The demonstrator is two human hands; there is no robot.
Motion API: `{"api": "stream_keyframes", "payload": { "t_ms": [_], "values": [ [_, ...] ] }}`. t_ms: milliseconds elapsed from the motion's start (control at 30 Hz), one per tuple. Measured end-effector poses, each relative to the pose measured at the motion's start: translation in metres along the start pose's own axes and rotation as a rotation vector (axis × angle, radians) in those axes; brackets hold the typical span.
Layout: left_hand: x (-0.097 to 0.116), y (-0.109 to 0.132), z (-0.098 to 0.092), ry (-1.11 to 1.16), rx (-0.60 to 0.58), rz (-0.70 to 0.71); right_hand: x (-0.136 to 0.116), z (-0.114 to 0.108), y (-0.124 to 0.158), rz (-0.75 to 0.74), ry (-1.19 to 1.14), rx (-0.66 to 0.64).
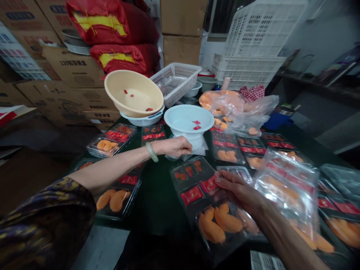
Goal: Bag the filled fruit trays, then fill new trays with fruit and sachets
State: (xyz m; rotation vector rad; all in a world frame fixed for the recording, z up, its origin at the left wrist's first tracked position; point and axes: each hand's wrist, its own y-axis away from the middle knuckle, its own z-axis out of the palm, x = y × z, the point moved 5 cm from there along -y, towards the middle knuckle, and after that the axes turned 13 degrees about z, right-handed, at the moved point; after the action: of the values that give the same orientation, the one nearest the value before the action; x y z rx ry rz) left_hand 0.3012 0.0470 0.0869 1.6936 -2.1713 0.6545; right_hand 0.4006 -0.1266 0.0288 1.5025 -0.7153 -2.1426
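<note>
My left hand (174, 146), with a pale green bangle on the wrist, reaches across to the foot of a white bowl (189, 119); its fingers are curled down onto clear plastic beneath the bowl. My right hand (239, 190) lies with fingers stretched flat on a clear plastic tray (209, 202) in front of me. That tray holds orange dried fruit pieces (221, 223), red packets (197, 190) and small red bits. Two red packets lie inside the white bowl.
Several similar filled trays (112, 139) cover the dark green table. A tan basin (134, 93) with red bits sits on a white one. A bag of orange fruit (225, 103), white baskets (177, 80), crates, cardboard boxes and red sacks stand behind.
</note>
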Motion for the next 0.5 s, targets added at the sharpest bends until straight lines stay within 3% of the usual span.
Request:
{"api": "stream_keyframes", "payload": {
  "t_ms": [100,233,333,500],
  "values": [
    [0.027,0.004,0.009,-0.063,-0.032,-0.024,0.014,0.003,0.017,-0.017,-0.009,0.045],
    [0.046,0.003,0.032,-0.356,0.009,-0.069,0.033,0.013,0.037,-0.002,0.084,0.049],
    [0.04,0.0,0.055,-0.449,0.065,-0.095,0.045,0.02,0.045,0.027,0.151,0.001],
    [0.007,-0.006,0.092,-0.214,-0.092,-0.075,0.06,0.023,0.036,0.08,0.062,-0.012]
  ]
}}
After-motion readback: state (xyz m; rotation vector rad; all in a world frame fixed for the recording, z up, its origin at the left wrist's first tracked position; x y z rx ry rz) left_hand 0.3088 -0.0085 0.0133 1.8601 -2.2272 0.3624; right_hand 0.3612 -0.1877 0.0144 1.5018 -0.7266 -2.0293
